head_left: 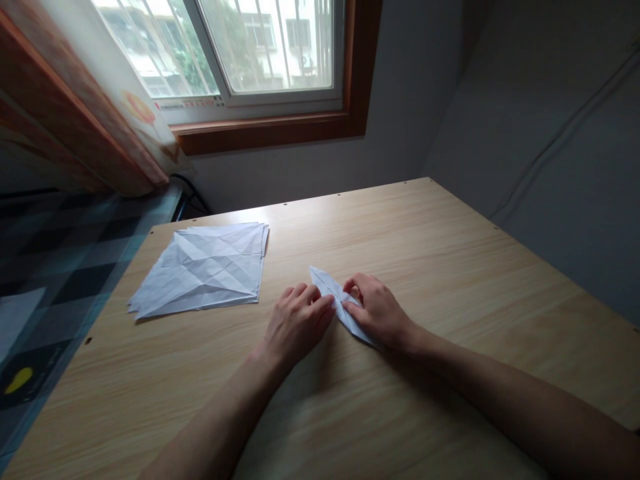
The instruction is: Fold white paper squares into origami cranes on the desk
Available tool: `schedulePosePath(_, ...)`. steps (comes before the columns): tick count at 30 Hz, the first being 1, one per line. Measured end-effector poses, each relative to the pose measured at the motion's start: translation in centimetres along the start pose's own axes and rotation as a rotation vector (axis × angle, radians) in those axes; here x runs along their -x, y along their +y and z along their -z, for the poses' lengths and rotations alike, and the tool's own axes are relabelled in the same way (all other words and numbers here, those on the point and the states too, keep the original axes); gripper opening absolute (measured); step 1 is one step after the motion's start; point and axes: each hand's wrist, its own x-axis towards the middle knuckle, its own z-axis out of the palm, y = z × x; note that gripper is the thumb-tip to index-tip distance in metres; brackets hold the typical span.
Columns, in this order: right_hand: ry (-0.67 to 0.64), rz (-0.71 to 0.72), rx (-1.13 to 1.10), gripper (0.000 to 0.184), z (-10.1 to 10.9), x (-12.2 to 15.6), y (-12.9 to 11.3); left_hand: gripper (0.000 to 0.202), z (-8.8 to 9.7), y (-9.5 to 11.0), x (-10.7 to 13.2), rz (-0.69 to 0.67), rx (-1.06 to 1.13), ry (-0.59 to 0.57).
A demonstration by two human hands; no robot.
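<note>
A folded piece of white paper [345, 316], long and narrow with pointed ends, lies slantwise on the wooden table between my hands. My left hand [301, 317] has its fingers curled and closed on the paper's left edge, thumb near the middle. From the other side, my right hand [379, 309] pinches the paper with thumb and forefinger and covers part of its near end. The hidden fingertips leave the exact folds there out of sight. To the left lies a stack of creased white paper sheets [215, 267], apart from both hands.
The light wooden tabletop [480, 287] reaches back towards the wall below a barred window [275, 47]. At left stands a surface under a dark checked cloth [65, 247], with a white sheet [19, 317] on it. A patterned curtain [85, 100] hangs above.
</note>
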Motion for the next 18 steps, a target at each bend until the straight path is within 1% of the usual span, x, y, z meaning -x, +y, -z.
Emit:
schedulePosePath(2, -0.014, -0.099, -0.063, 0.027, 0.1, -0.1, -0.3, 0.016, -0.1, 0.1, 0.0, 0.028, -0.004, 0.000)
schedulePosePath(4, -0.047, -0.153, -0.099, 0.035, 0.3, -0.2, -0.6, 0.017, -0.2, 0.1, 0.0, 0.067, -0.013, -0.007)
schedulePosePath(6, -0.068, -0.158, -0.096, 0.031, 0.3, -0.1, -0.8, 0.022, -0.3, 0.1, 0.0, 0.112, -0.023, -0.023)
schedulePosePath(8, -0.058, -0.147, -0.095, 0.021, 0.3, -0.1, -0.8, 0.026, -0.3, 0.2, 0.0, 0.157, -0.025, -0.032)
schedulePosePath(10, -0.019, -0.159, -0.174, 0.011, 0.1, 0.0, -0.8, 0.029, -0.2, 0.3, 0.0, 0.213, 0.008, -0.023)
schedulePosePath(11, 0.017, -0.176, -0.254, 0.009, 0.0, 0.0, -0.7, 0.029, -0.1, 0.3, 0.0, 0.254, 0.045, -0.010)
schedulePosePath(12, 0.059, -0.192, -0.356, 0.007, -0.2, 0.0, -0.7, 0.030, -0.1, 0.4, -0.1, 0.309, 0.097, 0.006)
schedulePosePath(14, 0.139, -0.213, -0.576, 0.009, -0.5, 0.0, -0.6, 0.031, 0.1, 0.6, -0.3, 0.459, 0.256, 0.041)
schedulePosePath(16, 0.177, -0.216, -0.761, 0.015, -0.7, 0.0, -0.6, 0.033, 0.0, 1.0, -0.5, 0.605, 0.489, 0.070)
schedulePosePath(18, 0.166, -0.212, -0.887, 0.020, -0.8, 0.1, -0.8, 0.032, -0.2, 1.4, -0.6, 0.667, 0.791, 0.078)
